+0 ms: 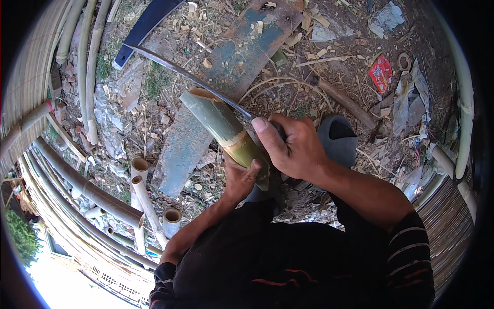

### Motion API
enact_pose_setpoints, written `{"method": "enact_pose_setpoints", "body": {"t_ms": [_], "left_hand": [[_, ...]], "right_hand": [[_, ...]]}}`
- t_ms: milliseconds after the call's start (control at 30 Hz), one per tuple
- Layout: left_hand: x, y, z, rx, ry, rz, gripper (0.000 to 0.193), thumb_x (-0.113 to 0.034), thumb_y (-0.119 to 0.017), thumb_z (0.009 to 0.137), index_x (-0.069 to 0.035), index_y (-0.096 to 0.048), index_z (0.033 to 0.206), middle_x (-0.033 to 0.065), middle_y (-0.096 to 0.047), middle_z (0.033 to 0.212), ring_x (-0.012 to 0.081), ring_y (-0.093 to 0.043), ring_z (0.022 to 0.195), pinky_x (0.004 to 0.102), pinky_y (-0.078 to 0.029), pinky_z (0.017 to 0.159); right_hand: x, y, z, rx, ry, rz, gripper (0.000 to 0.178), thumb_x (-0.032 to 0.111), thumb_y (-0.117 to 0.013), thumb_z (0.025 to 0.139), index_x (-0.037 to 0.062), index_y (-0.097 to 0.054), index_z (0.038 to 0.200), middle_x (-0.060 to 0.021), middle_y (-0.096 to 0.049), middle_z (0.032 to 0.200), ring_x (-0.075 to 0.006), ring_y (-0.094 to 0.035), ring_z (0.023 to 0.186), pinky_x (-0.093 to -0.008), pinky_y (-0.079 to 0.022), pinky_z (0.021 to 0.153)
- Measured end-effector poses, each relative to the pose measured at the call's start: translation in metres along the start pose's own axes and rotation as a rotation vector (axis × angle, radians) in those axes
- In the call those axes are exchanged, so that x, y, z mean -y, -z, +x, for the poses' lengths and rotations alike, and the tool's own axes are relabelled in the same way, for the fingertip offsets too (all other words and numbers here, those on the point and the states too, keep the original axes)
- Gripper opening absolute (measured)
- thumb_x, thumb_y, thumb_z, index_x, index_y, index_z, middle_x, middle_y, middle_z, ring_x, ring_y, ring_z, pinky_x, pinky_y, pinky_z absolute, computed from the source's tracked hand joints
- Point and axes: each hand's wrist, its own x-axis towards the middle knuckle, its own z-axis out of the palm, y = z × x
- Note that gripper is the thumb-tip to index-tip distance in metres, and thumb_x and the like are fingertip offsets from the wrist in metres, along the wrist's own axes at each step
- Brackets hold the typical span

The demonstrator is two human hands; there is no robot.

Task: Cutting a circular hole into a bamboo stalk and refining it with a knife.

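My left hand (239, 177) is wrapped round the lower end of a thick green bamboo piece (213, 121), thumb on its near side. The bamboo stands tilted up and to the left, its far end cut at a slant. In my closed right hand (298, 147) is the handle of a long knife, mostly hidden by the fingers. From the fist the thin knife blade (190, 77) points to the upper left, passing close by the bamboo's upper end. Whether blade and bamboo touch, I cannot tell.
A worn plank (180, 154) with flaking blue-green paint lies on the chip-strewn ground. Beyond it is a dark flat blade (144, 31) with a hole. Short bamboo tubes (172, 216) stand at left, beside long poles (85, 180). A wooden-handled tool (347, 103) and red wrapper (381, 73) lie right.
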Motion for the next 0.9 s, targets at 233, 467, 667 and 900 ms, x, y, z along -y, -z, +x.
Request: {"method": "enact_pose_setpoints", "body": {"t_ms": [233, 467, 667, 900], "left_hand": [[0.013, 0.003, 0.001, 0.03, 0.024, -0.061, 0.084, -0.039, -0.08, 0.09, -0.002, -0.026, 0.142, 0.0084, -0.057, 0.118, 0.0156, -0.06, 0.103, 0.0315, -0.052, 0.087], [0.01, -0.007, 0.005, -0.001, 0.022, -0.044, 0.089, -0.04, -0.082, 0.089, -0.003, -0.022, 0.145, 0.0092, -0.055, 0.122, 0.0169, -0.059, 0.108, 0.0331, -0.051, 0.091], [0.007, -0.005, 0.004, -0.051, 0.001, -0.016, 0.089, -0.038, -0.082, 0.089, -0.003, -0.022, 0.145, 0.0083, -0.056, 0.118, 0.0153, -0.059, 0.103, 0.0316, -0.052, 0.087], [0.011, -0.004, -0.001, -0.006, -0.031, -0.031, 0.091, -0.042, -0.081, 0.089, -0.003, -0.022, 0.145, 0.0077, -0.055, 0.116, 0.015, -0.058, 0.1, 0.0309, -0.052, 0.085]], "right_hand": [[-0.007, -0.006, 0.01, 0.106, -0.157, -0.113, 0.071, 0.057, -0.051, 0.102, -0.0082, -0.069, 0.081, -0.024, -0.062, 0.059, -0.0365, -0.069, 0.057, -0.0457, -0.054, 0.056], [-0.027, -0.013, 0.009, 0.021, -0.121, -0.086, 0.063, 0.053, -0.053, 0.103, -0.0043, -0.071, 0.085, -0.0227, -0.064, 0.064, -0.0312, -0.069, 0.058, -0.0434, -0.052, 0.059], [0.01, 0.007, 0.003, 0.047, -0.095, -0.016, 0.067, 0.056, -0.053, 0.102, -0.0058, -0.071, 0.087, -0.0237, -0.065, 0.065, -0.0369, -0.069, 0.06, -0.0453, -0.053, 0.059], [-0.027, -0.01, 0.022, 0.034, -0.118, -0.18, 0.08, 0.064, -0.049, 0.099, -0.0097, -0.068, 0.077, -0.0281, -0.064, 0.062, -0.046, -0.069, 0.062, -0.0506, -0.056, 0.058]]}}
